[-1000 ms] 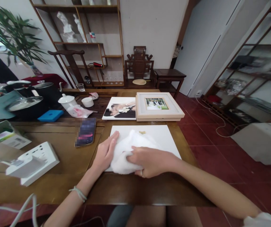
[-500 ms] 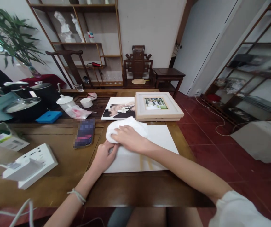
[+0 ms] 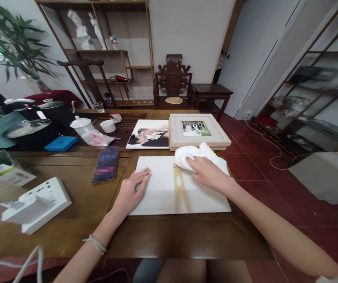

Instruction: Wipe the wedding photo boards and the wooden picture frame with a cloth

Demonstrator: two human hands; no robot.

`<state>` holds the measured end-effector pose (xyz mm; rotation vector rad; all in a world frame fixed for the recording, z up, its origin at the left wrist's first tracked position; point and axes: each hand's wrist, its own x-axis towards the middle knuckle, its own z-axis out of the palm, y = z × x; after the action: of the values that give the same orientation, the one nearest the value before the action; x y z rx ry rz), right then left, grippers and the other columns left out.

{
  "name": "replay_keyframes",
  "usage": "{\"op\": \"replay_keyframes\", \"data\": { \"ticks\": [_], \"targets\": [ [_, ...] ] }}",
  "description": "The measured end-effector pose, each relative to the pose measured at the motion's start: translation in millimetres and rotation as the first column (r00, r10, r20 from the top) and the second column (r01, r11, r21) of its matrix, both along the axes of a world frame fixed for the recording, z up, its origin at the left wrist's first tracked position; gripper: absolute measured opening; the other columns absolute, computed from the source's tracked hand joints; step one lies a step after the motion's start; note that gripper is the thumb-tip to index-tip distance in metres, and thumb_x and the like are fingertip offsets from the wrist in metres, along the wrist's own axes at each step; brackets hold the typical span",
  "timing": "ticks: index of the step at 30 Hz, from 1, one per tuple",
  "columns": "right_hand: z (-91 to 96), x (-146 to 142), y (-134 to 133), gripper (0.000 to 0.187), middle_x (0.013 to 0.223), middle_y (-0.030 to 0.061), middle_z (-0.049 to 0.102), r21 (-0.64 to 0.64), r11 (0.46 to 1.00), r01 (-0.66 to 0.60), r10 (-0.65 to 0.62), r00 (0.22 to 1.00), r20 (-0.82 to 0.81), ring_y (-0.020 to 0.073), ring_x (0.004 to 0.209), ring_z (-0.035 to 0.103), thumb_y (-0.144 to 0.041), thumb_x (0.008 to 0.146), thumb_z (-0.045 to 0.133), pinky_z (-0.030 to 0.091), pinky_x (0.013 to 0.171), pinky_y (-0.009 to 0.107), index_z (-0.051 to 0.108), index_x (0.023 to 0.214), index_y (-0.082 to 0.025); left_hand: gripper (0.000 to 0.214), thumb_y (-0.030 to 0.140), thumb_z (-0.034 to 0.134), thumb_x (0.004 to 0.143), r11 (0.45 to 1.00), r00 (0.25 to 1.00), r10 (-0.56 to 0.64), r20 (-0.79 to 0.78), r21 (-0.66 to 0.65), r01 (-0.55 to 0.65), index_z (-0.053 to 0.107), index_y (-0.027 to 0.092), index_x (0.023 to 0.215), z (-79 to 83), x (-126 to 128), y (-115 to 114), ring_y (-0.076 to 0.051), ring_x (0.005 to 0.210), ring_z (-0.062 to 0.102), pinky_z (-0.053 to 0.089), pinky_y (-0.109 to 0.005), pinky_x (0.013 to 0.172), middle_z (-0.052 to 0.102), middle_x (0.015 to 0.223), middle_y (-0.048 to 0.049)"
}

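Observation:
A flat white board point(image 3: 157, 196) lies on the wooden table, with a yellowish A-shaped strip point(image 3: 177, 192) down its middle. My left hand point(image 3: 132, 190) rests on the board's left edge, fingers stretched out and holding nothing. A bunched white towel point(image 3: 183, 157) is in my right hand point(image 3: 210, 175), pressed on the upper right part of the board. The towel covers the top right corner of the board. Just beyond the board are a photo panel point(image 3: 160, 137) and, beside it, a light wood picture frame point(image 3: 216, 131) with a small photo in it.
A phone point(image 3: 106, 165) lies left of the board. Farther left are a white power strip point(image 3: 51, 204), an opened box point(image 3: 15, 173), a blue box point(image 3: 61, 144), a black pot point(image 3: 36, 131) and a lidded white cup point(image 3: 80, 125). The table's front edge point(image 3: 186, 255) runs close to me.
My right hand has swept the towel from the upper left of the board to its upper right, uncovering the A-shaped strip. My left hand has stayed at the left edge, its fingers now lying flat.

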<state>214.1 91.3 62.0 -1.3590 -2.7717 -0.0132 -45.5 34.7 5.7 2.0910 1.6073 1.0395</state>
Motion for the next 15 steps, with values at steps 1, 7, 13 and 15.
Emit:
{"op": "replay_keyframes", "data": {
  "ticks": [1, 7, 13, 15],
  "targets": [
    [-2.6, 9, -2, 0.034, 0.086, 0.012, 0.062, 0.004, 1.0, 0.03, -0.03, 1.0, 0.001, 0.0249, 0.076, 0.059, 0.003, 0.065, 0.041, 0.04, 0.06, 0.031, 0.055, 0.092, -0.013, 0.031, 0.035, 0.047, 0.088, 1.0, 1.0, -0.002, -0.005, 0.002, 0.002, 0.07, 0.019, 0.099, -0.3, 0, 0, -0.024, 0.112, 0.059, 0.038, -0.048, 0.104, 0.067, 0.114, -0.0092],
    [-28.9, 38, -12, 0.013, 0.13, 0.0197, 0.049, 0.077, 0.996, -0.037, 0.046, 0.991, -0.123, 0.0352, 0.125, 0.039, -0.011, 0.074, 0.053, 0.037, 0.096, 0.048, 0.06, 0.085, -0.014, 0.03, 0.035, 0.048, 0.087, 1.0, 0.997, -0.013, -0.073, 0.026, 0.015, 0.069, 0.019, 0.102, -3.3, 0, 0, -0.024, 0.115, 0.057, 0.035, -0.049, 0.105, 0.065, 0.117, -0.0101],
    [-24.0, 38, -42, 0.021, 0.136, 0.0167, 0.047, -0.03, 0.995, -0.1, 0.092, 0.973, -0.213, 0.0315, 0.133, 0.031, -0.005, 0.068, 0.051, 0.028, 0.107, 0.053, 0.062, 0.082, -0.015, 0.035, 0.036, 0.045, 0.088, 0.998, 0.981, -0.065, -0.185, 0.014, 0.069, 0.063, 0.02, 0.114, -4.2, -1, -1, -0.026, 0.132, 0.037, 0.03, -0.051, 0.107, 0.046, 0.139, -0.0107],
    [-9.3, 38, -65, 0.026, 0.134, 0.0168, 0.05, -0.128, 0.982, -0.137, 0.114, 0.979, -0.17, 0.0307, 0.131, 0.036, -0.002, 0.064, 0.05, 0.031, 0.107, 0.049, 0.063, 0.082, -0.016, 0.038, 0.037, 0.045, 0.089, 0.997, 0.974, -0.078, -0.212, -0.007, 0.078, 0.059, 0.02, 0.12, -5.2, -1, 0, -0.026, 0.134, 0.034, 0.027, -0.053, 0.108, 0.045, 0.14, -0.0109]
  ]
}}
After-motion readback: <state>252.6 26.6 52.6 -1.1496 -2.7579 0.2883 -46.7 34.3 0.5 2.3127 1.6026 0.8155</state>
